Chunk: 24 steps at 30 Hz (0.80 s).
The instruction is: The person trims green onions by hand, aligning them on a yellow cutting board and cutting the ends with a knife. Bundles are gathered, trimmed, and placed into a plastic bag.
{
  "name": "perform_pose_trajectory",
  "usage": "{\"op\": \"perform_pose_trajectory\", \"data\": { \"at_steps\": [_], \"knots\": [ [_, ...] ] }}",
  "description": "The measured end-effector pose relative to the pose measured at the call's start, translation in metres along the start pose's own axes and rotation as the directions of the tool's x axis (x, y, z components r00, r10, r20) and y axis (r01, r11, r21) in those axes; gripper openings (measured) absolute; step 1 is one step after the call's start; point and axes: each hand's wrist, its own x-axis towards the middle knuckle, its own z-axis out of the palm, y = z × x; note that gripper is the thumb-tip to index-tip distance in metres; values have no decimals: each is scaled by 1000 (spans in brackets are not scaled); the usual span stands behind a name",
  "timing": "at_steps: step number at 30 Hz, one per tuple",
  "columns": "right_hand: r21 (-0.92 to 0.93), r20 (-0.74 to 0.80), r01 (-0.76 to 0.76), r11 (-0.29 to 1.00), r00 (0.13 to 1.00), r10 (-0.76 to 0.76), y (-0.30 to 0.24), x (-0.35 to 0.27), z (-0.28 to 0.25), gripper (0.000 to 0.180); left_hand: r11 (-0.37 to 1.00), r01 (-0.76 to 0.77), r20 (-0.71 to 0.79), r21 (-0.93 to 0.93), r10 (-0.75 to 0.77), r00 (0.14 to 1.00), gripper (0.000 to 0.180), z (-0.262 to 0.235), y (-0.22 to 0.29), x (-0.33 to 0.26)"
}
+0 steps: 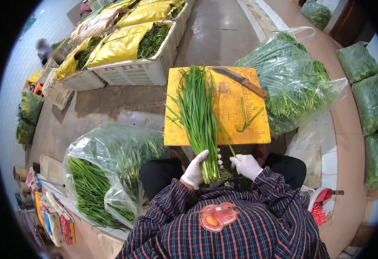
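My left hand (194,171), in a white glove, is wrapped round the lower end of a bunch of garlic chives (197,112). The leaves lie up across the left half of a yellow cutting board (240,136), and the pale stem ends stick out below its near edge. To the right, my gloved right hand (246,166) pinches one thin yellowish chive leaf (227,140) that slants up beside the bunch. A knife (243,82) with a wooden handle lies at the board's far right. Some loose leaf pieces (250,121) are scattered below it.
Clear plastic bags of chives stand on both sides, one at the left (107,172) and one at the right (292,86). White crates (132,73) under yellow covers stand far left. More packed bags (366,95) line the right wall. Another person (43,49) is far left.
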Motion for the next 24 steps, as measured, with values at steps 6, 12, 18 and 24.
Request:
{"op": "perform_pose_trajectory", "data": {
  "at_steps": [6, 12, 18, 24],
  "knots": [
    [245, 595, -238, 940, 802, 49, -56, 13, -19, 52, 998, -5, 81, 56, 1, 997, 60, 1, -3, 6],
    [241, 694, -397, 886, 708, 129, -34, 13, -7, 59, 1000, -5, 124, -31, 9, 992, 53, -16, -6, 14],
    [-257, -293, 321, 911, 873, -390, -95, -62, -22, 28, 998, 21, -32, -64, -23, 999, 41, -1, -9, 14],
    [-531, -165, 492, 690, 739, -653, -72, -46, 8, 17, 1000, 26, -111, -16, -28, 993, 38, 8, -9, 18]
  ]
}}
